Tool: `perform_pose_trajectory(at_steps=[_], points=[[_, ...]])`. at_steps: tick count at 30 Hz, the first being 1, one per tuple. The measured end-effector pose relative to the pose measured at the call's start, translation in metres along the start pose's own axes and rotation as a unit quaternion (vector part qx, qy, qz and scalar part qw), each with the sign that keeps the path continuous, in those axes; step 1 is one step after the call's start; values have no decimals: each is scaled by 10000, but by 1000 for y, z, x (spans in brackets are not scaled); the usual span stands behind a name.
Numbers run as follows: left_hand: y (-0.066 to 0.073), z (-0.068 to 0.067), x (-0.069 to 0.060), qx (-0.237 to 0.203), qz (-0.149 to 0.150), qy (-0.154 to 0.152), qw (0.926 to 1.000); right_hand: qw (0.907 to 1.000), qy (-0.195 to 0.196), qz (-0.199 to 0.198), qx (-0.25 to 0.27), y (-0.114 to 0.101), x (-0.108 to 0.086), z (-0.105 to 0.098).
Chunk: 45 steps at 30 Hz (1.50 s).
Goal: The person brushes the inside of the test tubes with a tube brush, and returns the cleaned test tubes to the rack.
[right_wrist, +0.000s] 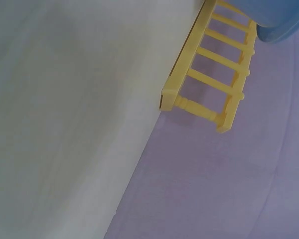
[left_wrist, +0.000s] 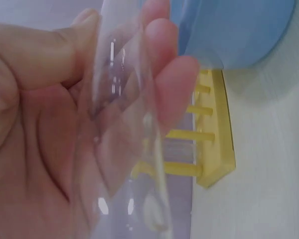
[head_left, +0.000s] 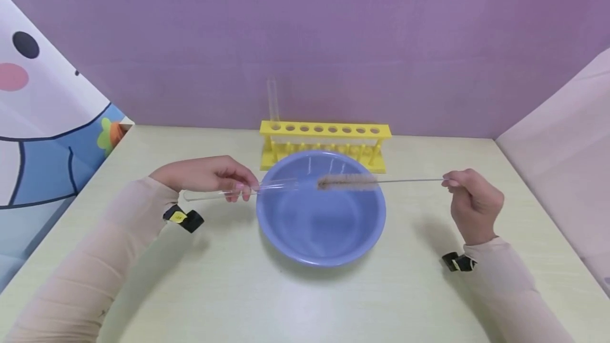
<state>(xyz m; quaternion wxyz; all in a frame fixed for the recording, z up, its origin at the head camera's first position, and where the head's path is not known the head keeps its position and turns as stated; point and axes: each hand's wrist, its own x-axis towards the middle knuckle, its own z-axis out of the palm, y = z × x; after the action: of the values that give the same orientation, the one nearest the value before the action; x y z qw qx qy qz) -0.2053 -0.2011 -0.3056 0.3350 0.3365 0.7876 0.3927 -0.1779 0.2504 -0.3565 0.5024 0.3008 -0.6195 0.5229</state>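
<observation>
My left hand [head_left: 214, 178] holds a clear glass test tube [head_left: 278, 184] level between thumb and fingers. One end of the tube reaches over the left rim of a blue basin [head_left: 321, 258]; up close, the tube [left_wrist: 122, 124] crosses in front of the palm in the left wrist view. On the right, my right hand [head_left: 474, 202] pinches the thin wire handle of a test tube brush [head_left: 350, 181]. The brush's bristles lie above the basin, pointing at the tube with a small gap between. The right wrist view shows neither that hand nor the brush.
Behind the basin stands a yellow test tube rack [head_left: 325, 129], partly hidden by it. Another clear test tube [head_left: 273, 102] stands upright in the rack's leftmost hole. A purple backdrop [head_left: 324, 41] rises behind the pale table [head_left: 305, 306].
</observation>
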Motion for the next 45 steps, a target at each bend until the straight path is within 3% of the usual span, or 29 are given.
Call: perform_pose_trajectory(at_steps=[8, 22, 45], points=[[8, 3, 3, -50, 51, 0, 10000, 9993, -69, -113, 353, 1, 1, 4], [15, 5, 9, -65, 65, -43, 9999, 9990, -239, -373, 110, 0, 2, 7], [17, 5, 15, 182, 74, -73, 9998, 9975, -520, -400, -261, 0, 5, 7]])
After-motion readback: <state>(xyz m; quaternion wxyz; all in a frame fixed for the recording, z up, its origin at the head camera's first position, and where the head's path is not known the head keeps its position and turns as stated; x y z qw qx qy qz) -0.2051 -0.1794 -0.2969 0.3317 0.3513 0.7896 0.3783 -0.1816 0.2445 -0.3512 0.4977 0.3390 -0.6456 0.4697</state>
